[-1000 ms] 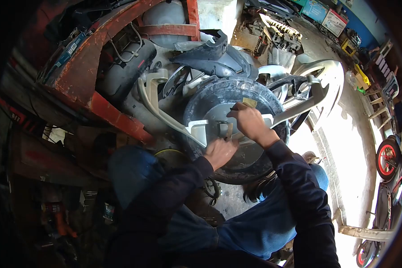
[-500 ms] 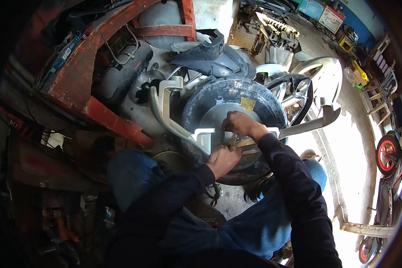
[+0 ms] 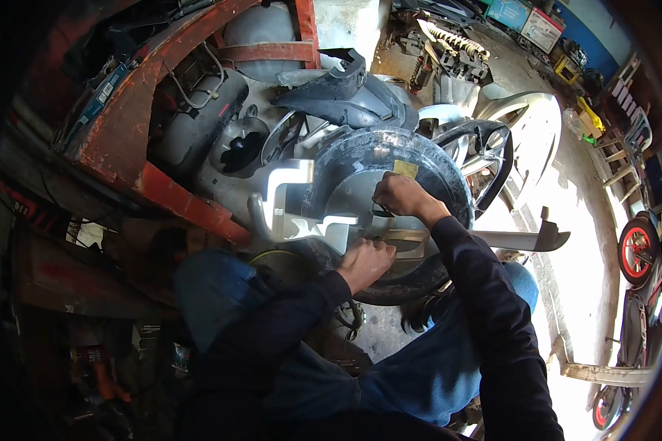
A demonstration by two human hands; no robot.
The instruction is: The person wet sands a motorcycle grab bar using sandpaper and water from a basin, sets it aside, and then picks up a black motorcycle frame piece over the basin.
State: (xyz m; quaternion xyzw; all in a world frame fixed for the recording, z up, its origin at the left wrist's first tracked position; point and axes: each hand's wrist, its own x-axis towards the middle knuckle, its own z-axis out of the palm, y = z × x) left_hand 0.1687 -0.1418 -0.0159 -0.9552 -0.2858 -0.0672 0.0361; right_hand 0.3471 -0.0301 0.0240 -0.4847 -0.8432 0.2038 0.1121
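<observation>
A silver metal part with curved arms and flat tabs, which looks like a motorcycle grab rail [image 3: 332,229], lies tilted across a round black tub [image 3: 438,158]. My left hand [image 3: 368,264] is closed on the near middle of the rail, over the tub's front side. Above it, my right hand [image 3: 408,198] is closed with fingers bent, pinching something small and dark that I cannot make out. One end of the rail [image 3: 541,237] sticks out to the right beyond my right sleeve. A yellowish patch [image 3: 405,168] shows on the tub's inner wall.
Behind the tub lie a dark plastic fairing [image 3: 353,99] and a pale alloy wheel [image 3: 526,128]. A rusty red frame [image 3: 118,140] and a grey tank [image 3: 202,117] stand at left. Shock absorbers [image 3: 456,44] lie at the back; a red-rimmed motorcycle wheel [image 3: 638,251] is at right.
The grab rail has tipped, its left arm shifting right and its right end dropping lower. My right hand has moved slightly right and away from my left hand, which stays nearly in place.
</observation>
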